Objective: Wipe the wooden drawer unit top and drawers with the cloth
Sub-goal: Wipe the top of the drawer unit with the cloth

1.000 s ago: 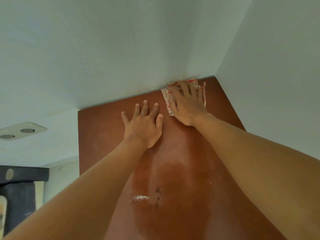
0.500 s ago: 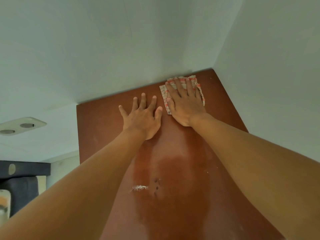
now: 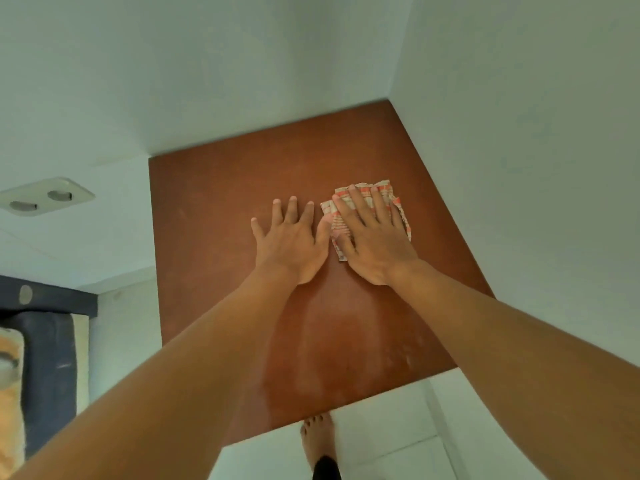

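— What is around you there?

— The drawer unit top [image 3: 221,209] stands in a corner. One pale wall [image 3: 207,71] runs along its far edge, another wall [image 3: 519,150] along its right edge. On the left wall there is a white plate [image 3: 43,197] with two round holes. Past the near edge I see white floor tiles [image 3: 388,427] and my bare foot [image 3: 317,436]. At the far left there is something dark [image 3: 48,368] and something orange; I cannot tell what they are.

— Does anything stand in your way?

— On the top lie only my hands and the cloth. My two forearms cross the near edge and cover a part of the surface.

— Where is the cloth?

— The cloth [image 3: 398,207] lies flat around the middle of the top, a little toward the right edge and well apart from the far corner. My right hand [image 3: 375,237] presses on it with the fingers spread and straight. It is not a closed grasp, the palm only holds the cloth down. My left hand [image 3: 292,242] is just beside it, flat and wide on the bare wood, holding nothing.

— How do the materials look?

— The top is smooth reddish-brown wood, a flat four-sided board. Near the front edge it shows paler, cloudy streaks. The cloth is thin and wrinkled, cream with orange-red stripes, folded to a rough square.
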The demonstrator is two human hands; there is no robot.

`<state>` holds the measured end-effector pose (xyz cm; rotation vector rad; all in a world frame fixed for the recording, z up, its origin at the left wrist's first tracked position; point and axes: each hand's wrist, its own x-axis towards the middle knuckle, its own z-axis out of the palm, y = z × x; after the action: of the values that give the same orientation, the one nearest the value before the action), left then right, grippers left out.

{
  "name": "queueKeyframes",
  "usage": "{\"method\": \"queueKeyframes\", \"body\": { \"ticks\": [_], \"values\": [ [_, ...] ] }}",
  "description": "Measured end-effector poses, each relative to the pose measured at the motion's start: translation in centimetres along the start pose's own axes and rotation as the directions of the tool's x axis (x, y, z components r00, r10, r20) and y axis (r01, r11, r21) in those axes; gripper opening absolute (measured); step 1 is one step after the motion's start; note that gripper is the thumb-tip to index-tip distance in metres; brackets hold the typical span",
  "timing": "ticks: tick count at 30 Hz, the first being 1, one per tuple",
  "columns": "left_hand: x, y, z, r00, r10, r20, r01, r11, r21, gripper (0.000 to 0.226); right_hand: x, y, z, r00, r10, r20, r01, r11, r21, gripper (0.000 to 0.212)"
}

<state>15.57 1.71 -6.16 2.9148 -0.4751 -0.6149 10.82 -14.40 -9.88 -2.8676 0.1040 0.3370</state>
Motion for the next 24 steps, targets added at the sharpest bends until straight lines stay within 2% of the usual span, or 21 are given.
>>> {"method": "queueKeyframes", "body": {
  "ticks": [13, 20, 22, 24],
  "values": [
    [-15.5, 1.8, 5.2, 0.999, -0.009, -0.047, 0.001, 0.989, -0.150, 0.069, -19.5, 1.3, 4.8, 0.997, -0.066, -0.036, 0.066, 0.998, -0.002, 0.069],
    [-19.3, 2.1, 6.2, 0.999, -0.016, -0.037, 0.010, 0.988, -0.157, 0.070, -25.7, 1.1, 7.4, 0.965, -0.167, -0.205, 0.135, 0.978, -0.162, 0.066],
    [-19.9, 2.1, 6.6, 0.999, -0.005, -0.040, -0.001, 0.989, -0.149, 0.070, -27.9, 1.6, 8.8, 0.968, -0.179, -0.179, 0.143, 0.970, -0.197, 0.065],
    [-20.5, 2.0, 6.8, 0.999, 0.001, -0.043, -0.007, 0.989, -0.149, 0.070, -31.0, 2.8, 11.2, 0.981, -0.125, -0.148, 0.102, 0.982, -0.157, 0.066]
  ]
}}
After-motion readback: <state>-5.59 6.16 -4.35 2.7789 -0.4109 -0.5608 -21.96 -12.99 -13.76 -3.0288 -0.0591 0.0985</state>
